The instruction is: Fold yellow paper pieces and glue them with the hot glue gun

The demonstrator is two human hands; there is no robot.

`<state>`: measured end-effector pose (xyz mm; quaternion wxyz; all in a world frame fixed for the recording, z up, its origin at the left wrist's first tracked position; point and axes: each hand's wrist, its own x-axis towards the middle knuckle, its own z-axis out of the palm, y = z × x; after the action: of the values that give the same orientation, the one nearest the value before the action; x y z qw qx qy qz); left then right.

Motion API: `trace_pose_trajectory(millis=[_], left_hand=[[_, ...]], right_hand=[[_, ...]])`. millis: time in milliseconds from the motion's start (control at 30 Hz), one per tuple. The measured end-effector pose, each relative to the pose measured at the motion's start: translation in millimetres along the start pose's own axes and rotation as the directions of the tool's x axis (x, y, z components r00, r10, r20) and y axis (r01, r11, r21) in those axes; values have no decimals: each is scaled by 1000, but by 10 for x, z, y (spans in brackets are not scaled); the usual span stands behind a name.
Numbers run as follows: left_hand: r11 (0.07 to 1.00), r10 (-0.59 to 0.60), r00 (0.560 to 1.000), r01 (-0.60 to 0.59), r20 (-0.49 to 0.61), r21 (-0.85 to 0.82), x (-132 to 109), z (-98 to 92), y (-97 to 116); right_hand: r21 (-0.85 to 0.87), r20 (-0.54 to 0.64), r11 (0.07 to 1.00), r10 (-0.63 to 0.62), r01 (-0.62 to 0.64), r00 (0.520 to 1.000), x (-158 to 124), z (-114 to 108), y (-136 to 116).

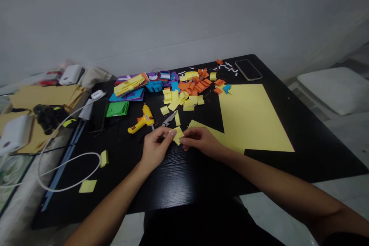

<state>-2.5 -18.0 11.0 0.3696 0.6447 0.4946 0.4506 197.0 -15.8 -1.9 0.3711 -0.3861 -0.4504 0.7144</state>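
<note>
Near the front middle of the black table [173,177], a small yellow paper piece [178,135] is held between both hands. My left hand [157,147] pinches its left side with thumb and fingers. On its right edge, my right hand [201,142] has its fingers closed. Scissors [169,119] lie just beyond my left hand, their handles hidden. A yellow glue gun [143,120] rests to their left. Behind are small yellow paper pieces [188,102] and orange folded pieces [198,84]. Large yellow sheets [253,119] lie at the right, partly under my right forearm.
A phone [248,70] lies at the back right. Stacked coloured papers [131,84] and green papers [117,108] are at the back left. A white cable [69,156] loops across the left side. A white stool [331,88] stands right.
</note>
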Motion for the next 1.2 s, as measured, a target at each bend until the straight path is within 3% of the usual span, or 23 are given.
trace_pose_trajectory(millis=[300,533,767,900,1067,1200], left_hand=[[980,125,984,-142,124,140,-20,11,-9],[935,268,955,-289,124,205,-21,18,30],[862,436,889,-458,140,218,-43,20,42],[818,504,847,-531,171,220,-39,21,4],[795,540,826,-563,158,227,-29,23,6],[818,526,850,-515,30,257,-25,-14,37]], right_hand=[[2,-10,1000,-17,17,1000,-5,-6,-22],[56,-51,998,39,-37,998,-1,5,-47],[181,-47,979,101,-91,994,12,2,-22],[166,-51,983,87,-77,995,3,8,-19],[63,-100,998,33,-27,994,-7,6,-16],[-39,-193,999,-12,5,981,4,-16,-25]])
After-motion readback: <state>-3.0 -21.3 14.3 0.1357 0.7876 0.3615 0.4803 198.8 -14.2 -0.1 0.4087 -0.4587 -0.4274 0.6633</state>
